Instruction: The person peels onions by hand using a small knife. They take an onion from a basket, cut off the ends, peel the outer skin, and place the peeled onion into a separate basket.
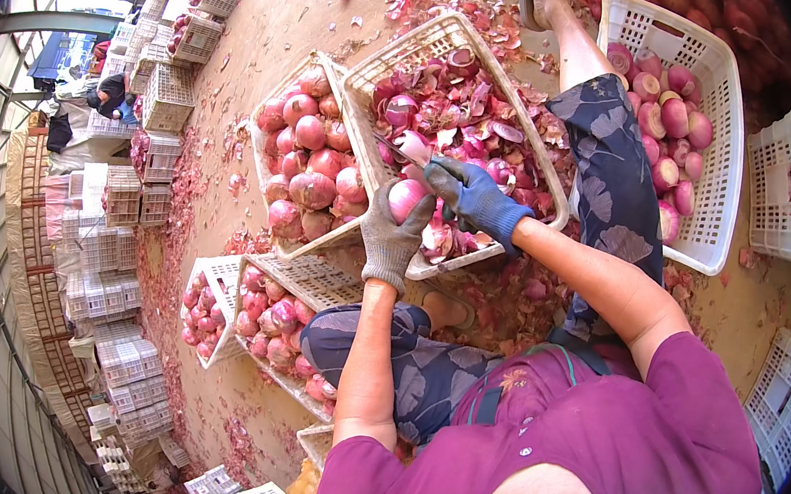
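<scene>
My left hand [390, 242], in a grey glove, is closed around a red onion [407, 200] with a smooth pinkish-purple surface. In a blue and grey glove, my right hand [475, 198] grips a knife [409, 158], its thin blade pointing left just above the onion. Both hands are over a white plastic crate [462, 260] heaped with loose purple onion skins [460, 108] and trimmings. To its left, a tilted crate holds whole red onions [310, 184] with skins on. My right fingers partly hide the knife's handle.
Right of my leg stands a white crate [719, 177] of peeled onions [670, 132]; another crate [778, 208] is farther right. More onions [275, 321] fill crates beside my left knee. Stacked crates [115, 264] line the far left. Skins litter the floor [230, 414]. Another person [112, 98] is at the far left.
</scene>
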Tool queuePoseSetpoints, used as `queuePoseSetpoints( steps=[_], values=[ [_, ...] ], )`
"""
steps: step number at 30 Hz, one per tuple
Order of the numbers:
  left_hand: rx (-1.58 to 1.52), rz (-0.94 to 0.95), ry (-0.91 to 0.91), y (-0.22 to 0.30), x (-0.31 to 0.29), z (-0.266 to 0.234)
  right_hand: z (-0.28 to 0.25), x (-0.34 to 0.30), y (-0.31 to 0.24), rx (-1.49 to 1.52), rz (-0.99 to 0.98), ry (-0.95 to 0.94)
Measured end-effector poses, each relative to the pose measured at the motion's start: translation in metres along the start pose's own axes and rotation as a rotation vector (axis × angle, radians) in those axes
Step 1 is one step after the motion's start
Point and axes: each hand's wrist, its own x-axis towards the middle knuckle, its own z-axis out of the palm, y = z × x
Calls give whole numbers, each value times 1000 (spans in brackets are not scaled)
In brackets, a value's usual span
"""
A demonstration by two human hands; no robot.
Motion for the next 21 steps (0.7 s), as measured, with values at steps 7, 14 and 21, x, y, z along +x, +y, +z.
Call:
queuePoseSetpoints(
  steps=[7, 14, 21],
  values=[
    [-286, -41, 112, -26, -1, 1, 6, -1, 8, 1, -9, 40],
    [-1238, -249, 110, -46, 6, -11, 10, -9, 20, 69, 207, 74],
    [-1508, -220, 72, -22, 15, -19, 0, 1, 48, 195, 522, 83]
  ],
)
